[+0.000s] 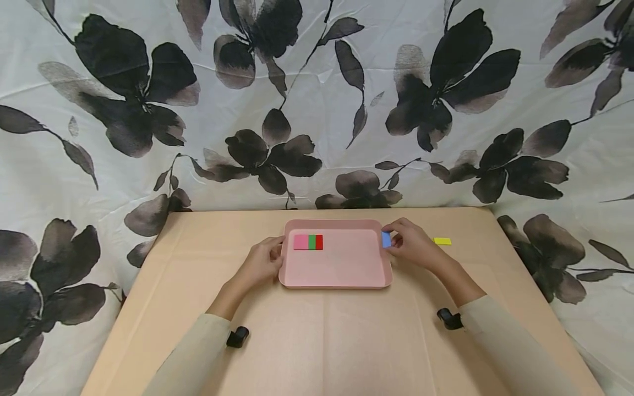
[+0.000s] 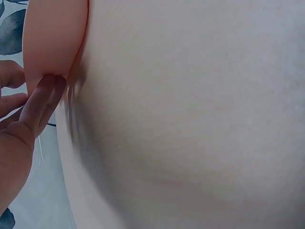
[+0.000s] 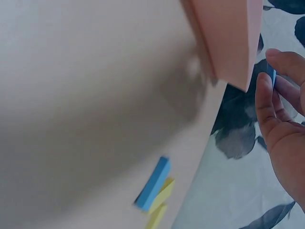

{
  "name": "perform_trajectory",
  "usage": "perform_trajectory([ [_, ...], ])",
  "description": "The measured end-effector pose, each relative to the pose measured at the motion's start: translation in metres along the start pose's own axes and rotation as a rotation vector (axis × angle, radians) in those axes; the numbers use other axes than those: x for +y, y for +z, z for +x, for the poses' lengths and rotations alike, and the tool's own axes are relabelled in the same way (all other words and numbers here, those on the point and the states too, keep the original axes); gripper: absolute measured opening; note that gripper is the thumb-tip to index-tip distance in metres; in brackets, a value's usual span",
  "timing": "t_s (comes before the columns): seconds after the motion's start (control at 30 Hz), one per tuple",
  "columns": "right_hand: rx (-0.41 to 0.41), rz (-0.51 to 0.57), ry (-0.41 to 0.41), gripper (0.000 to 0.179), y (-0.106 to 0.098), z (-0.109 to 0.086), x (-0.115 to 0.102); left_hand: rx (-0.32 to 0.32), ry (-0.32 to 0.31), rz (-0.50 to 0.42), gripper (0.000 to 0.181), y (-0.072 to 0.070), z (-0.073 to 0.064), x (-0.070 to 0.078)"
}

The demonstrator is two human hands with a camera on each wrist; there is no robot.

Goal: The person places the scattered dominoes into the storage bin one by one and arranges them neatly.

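Note:
A pink tray [image 1: 337, 275] sits toward the far edge of the table. My left hand [image 1: 266, 258] holds the tray's left edge; in the left wrist view, fingertips [image 2: 46, 86] lie against its outer wall. Over the tray's right rim, my right hand [image 1: 410, 242] pinches a small blue block [image 1: 386, 240] between thumb and fingers. Most of this block is covered by fingertips in the right wrist view. Inside the tray, a pink piece [image 1: 300, 242], a green block [image 1: 312, 242] and a red block [image 1: 319, 242] stand side by side near the upper left.
To the right of the tray, a yellow block [image 1: 442, 241] lies on the table [image 1: 376, 341]. The right wrist view shows another blue block [image 3: 153, 183] beside yellow blocks [image 3: 162, 194] there. Floral cloth [image 1: 327, 110] hangs behind the table's far edge.

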State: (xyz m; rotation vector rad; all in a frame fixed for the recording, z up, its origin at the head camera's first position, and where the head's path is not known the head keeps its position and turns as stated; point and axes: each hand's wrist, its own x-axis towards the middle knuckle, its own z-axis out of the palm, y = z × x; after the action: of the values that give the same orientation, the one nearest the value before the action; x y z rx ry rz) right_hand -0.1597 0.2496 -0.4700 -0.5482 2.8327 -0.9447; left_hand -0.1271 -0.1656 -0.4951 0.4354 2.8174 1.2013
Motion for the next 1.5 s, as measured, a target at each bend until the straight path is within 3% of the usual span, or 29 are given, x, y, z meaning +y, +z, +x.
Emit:
perform_trajectory([
  [0.47, -0.09, 0.003, -0.062, 0.047, 0.029, 0.043, -0.042, 0.011, 0.015, 0.013, 0.056, -0.001, 0.0, -0.003],
  [0.83, -0.163, -0.159, -0.058, 0.044, 0.058, 0.067, -0.063, 0.009, 0.009, 0.003, 0.056, 0.0, -0.002, -0.003],
  [1.2, -0.23, -0.063, -0.032, 0.048, 0.076, 0.084, -0.074, 0.011, 0.026, 0.001, 0.055, 0.001, -0.003, -0.002],
  [1.5, -0.197, -0.063, -0.073, 0.043, 0.086, 0.091, -0.076, 0.01, 0.018, 0.006, 0.055, -0.001, -0.004, 0.0],
])
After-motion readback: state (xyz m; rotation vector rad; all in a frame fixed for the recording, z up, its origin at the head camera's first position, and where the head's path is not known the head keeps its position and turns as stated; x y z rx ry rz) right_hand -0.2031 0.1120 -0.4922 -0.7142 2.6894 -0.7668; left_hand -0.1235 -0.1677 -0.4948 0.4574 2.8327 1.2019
